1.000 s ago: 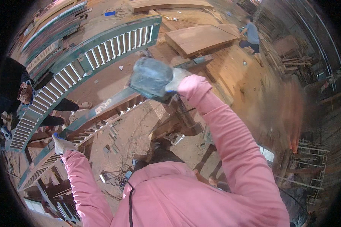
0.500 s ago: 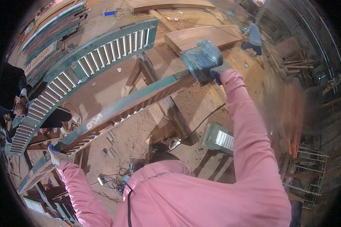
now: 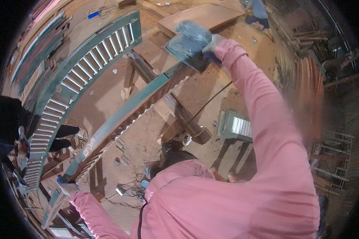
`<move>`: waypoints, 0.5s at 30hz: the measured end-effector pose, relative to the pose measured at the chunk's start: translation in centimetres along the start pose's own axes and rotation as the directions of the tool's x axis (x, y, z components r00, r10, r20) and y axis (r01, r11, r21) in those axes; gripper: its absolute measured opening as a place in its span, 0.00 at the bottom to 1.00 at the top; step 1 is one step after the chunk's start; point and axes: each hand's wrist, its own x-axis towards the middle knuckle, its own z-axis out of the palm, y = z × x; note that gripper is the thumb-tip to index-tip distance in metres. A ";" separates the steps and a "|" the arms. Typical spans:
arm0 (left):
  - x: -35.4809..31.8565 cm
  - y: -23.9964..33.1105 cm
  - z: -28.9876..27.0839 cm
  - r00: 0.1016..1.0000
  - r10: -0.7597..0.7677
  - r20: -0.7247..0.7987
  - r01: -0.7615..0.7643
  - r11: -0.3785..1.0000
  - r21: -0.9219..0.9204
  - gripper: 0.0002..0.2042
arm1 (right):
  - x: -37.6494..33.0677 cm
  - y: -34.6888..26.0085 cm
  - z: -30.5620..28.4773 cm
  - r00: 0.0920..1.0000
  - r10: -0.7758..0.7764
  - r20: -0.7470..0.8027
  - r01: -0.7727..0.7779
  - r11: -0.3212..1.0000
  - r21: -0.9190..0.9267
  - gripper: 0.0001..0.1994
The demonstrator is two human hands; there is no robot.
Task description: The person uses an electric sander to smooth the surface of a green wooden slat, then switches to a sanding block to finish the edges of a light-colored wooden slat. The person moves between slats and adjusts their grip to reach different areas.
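wooden sawhorse (image 3: 175, 109) on sawdust floor (image 3: 107, 91), long green slatted rail (image 3: 127, 113) across it

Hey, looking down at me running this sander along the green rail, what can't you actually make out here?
- Right hand: head view, mostly hidden behind the sander.
- Sander's base on the green rail: hidden by its body.
- Left hand: small, near the rim; grip unclear.
- Area at right: motion-blurred.
- Person at left: cut by the rim.

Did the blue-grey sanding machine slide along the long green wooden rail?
Yes. The blue-grey sanding machine, held in the right hand, moved up the long green wooden rail, away from the left hand at its near end.
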 end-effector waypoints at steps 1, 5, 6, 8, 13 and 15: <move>0.0 0.2 -0.4 1.000 -0.003 -0.007 0.003 1.000 0.014 0.19 | 0.0 -0.7 -0.3 0.999 0.020 -0.028 -0.021 0.998 -0.056 0.20; 2.6 2.3 -4.8 0.995 -0.069 0.070 0.062 0.994 0.095 0.22 | 2.4 0.4 -1.9 0.998 0.060 0.009 -0.058 0.986 -0.158 0.21; 2.6 2.1 -4.0 0.998 -0.044 0.049 0.039 0.994 0.098 0.22 | 2.7 0.9 -1.7 0.999 0.039 -0.005 -0.039 0.973 -0.226 0.23; 1.1 0.7 -1.7 1.000 -0.004 0.017 0.003 0.995 0.096 0.22 | 2.3 2.4 -2.2 0.999 0.010 -0.047 -0.027 0.930 -0.368 0.26; -0.2 1.3 1.1 0.987 -0.135 -0.084 0.137 0.991 0.010 0.20 | 0.6 0.3 0.7 1.000 0.007 -0.004 -0.008 0.982 -0.188 0.27; 0.2 1.1 0.9 0.992 -0.127 -0.017 0.128 0.992 0.009 0.20 | -0.6 -1.9 0.6 1.000 0.014 0.019 -0.011 0.983 -0.182 0.27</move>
